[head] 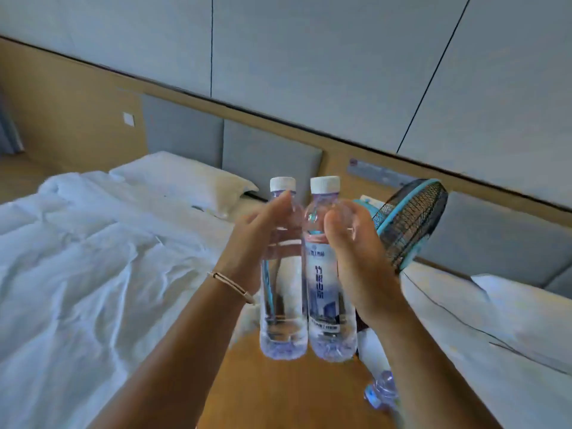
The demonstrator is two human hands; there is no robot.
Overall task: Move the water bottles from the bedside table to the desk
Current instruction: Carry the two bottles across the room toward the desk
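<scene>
I see two bottles upright side by side, touching, lifted above the wooden surface [278,397] between two beds. My left hand [257,239] curls round the left bottle [281,305], fingers wrapped behind it. My right hand [349,258] grips the right bottle [325,289] the same way. A third bottle [382,391] lies on the surface at lower right, near a blue fan [408,224].
</scene>
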